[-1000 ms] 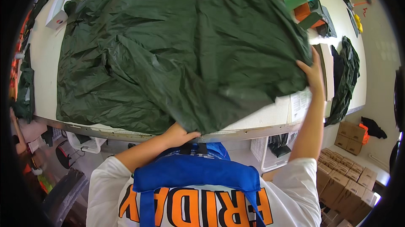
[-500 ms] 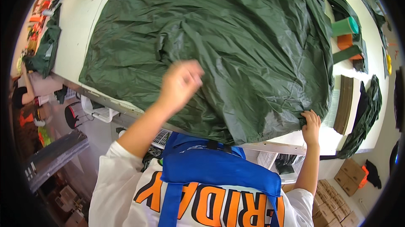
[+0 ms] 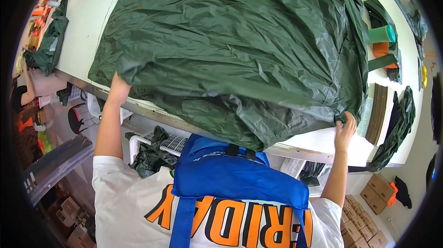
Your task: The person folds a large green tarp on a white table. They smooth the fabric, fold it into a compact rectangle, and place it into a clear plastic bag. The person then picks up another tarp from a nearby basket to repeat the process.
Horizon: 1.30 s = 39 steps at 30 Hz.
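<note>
A large dark green, shiny waterproof fabric [image 3: 230,45] lies wrinkled across the white table [image 3: 83,24]. Its near part is lifted in a loose fold between my two hands. At the left, my left hand [image 3: 121,89] is closed on the fabric, and the cloth covers most of its fingers. My right hand [image 3: 346,127] pinches the fabric's near right edge just above the tabletop. Between the hands the raised fold is blurred, and a lower flap hangs toward the table's front edge.
To the right stand a green roll [image 3: 382,34], an orange block [image 3: 380,49] and a stack of brown card [image 3: 377,114]. Below the table edge are a white basket [image 3: 138,144] with dark green cloth and cardboard boxes [image 3: 374,192]. Another person's arm [image 3: 28,82] shows at far left.
My left hand has moved left from over the middle of the fabric and taken hold of it. The near part has risen into a fold. My right hand has stayed near the right edge, now pinching it.
</note>
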{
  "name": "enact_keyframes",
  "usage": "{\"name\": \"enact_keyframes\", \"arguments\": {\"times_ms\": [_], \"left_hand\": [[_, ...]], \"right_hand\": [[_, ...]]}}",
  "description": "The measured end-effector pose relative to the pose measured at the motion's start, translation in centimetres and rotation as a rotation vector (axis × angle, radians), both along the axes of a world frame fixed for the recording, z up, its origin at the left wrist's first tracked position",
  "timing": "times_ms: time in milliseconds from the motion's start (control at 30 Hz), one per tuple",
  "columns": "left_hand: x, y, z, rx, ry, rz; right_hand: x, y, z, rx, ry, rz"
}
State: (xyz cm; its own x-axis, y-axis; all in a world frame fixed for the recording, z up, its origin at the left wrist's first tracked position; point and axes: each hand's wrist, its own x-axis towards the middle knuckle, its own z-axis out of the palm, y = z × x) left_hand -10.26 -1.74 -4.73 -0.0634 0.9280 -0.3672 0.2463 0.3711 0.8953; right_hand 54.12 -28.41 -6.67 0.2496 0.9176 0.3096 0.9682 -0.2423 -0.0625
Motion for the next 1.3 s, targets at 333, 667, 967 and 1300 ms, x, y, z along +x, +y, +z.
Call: {"name": "enact_keyframes", "arguments": {"times_ms": [333, 667, 967, 1300], "left_hand": [[-5.0, -0.6, -2.1, -0.026, 0.797, -1.172], [4.3, -1.0, 2.1, -0.032, 0.831, -0.911], [-1.6, 2.7, -6.1, -0.382, -0.288, 0.172], [3.0, -3.2, -1.4, 0.274, 0.186, -0.127]], "right_hand": [[-23.8, 4.6, -3.1, -0.515, 0.227, 0.453], [-22.8, 2.8, -6.0, -0.533, 0.197, 0.477], [-20.8, 2.8, -0.3, -0.664, 0.434, 0.710], [-20.4, 4.7, -5.3, -0.329, 0.139, -0.074]]}}
